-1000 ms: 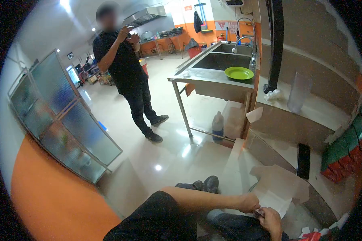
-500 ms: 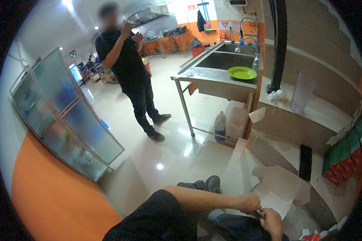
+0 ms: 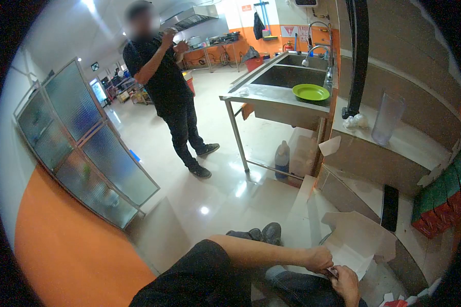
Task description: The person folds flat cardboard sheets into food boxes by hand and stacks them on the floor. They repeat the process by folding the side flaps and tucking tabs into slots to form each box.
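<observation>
My left hand (image 3: 320, 259) and my right hand (image 3: 347, 284) are together above my lap, fingers closed and nearly touching. Between their fingertips is a small, dark, thin item (image 3: 333, 271), mostly covered by the fingers; its kind I cannot make out. Just beyond the hands lies an open white cardboard box (image 3: 351, 250) with its flaps spread. Small red and white pieces (image 3: 397, 301) show at the bottom edge, to the right of my right hand.
A person (image 3: 161, 77) in dark clothes stands ahead with both hands raised. A steel sink (image 3: 261, 92) bears a green plate (image 3: 311, 92). On the right are a clear plastic cup (image 3: 388, 118), a black phone-like slab (image 3: 390, 208) and green-red boxes (image 3: 438, 202). A glass-paned frame (image 3: 87, 146) stands left.
The view has shifted very slightly. The standing person's hands have moved a little near the face. My hands stay in almost the same place and pose.
</observation>
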Available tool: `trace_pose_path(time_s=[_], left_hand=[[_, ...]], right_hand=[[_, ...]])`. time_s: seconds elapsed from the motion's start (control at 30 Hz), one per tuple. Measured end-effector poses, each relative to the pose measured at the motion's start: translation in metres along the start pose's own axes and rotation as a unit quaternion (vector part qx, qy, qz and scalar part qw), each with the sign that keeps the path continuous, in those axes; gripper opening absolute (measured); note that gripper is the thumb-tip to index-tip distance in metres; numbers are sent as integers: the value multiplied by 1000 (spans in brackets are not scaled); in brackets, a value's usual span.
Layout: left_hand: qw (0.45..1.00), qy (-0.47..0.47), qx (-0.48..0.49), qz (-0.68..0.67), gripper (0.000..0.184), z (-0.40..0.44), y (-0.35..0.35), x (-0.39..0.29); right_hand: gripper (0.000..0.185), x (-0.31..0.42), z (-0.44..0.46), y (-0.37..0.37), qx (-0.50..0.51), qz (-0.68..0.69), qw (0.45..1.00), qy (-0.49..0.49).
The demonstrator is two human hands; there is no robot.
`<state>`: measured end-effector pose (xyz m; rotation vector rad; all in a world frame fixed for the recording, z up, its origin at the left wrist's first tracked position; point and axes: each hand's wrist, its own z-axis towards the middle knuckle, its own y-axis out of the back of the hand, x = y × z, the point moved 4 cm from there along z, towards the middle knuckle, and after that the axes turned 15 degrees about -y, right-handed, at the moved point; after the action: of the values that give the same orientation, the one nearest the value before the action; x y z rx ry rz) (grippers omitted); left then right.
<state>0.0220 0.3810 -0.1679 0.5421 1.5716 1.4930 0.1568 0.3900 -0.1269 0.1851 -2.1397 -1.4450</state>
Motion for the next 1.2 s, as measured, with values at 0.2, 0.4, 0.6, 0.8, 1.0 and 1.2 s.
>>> trace_pose_path(time_s=[0.2,0.4,0.6,0.8,1.0,1.2], left_hand=[[996,9,83,-19,44,2,1,0],[997,1,70,-12,43,2,0,0],[997,8,77,6,31,8,-22,1],[997,-37,3,65,27,3,-19,3],[999,-23,-17,22,21,3,-7,-1],[999,-17,20,21,20,8,-17,3]], right_hand=[[29,9,-4,7,7,3,1000,-13],[30,0,0,-1,15,-8,1000,-11],[31,4,-6,4,11,-3,1000,-2],[31,7,0,7,19,3,1000,-6],[31,0,0,1,-10,3,1000,16],[29,4,-2,5,-15,8,1000,6]])
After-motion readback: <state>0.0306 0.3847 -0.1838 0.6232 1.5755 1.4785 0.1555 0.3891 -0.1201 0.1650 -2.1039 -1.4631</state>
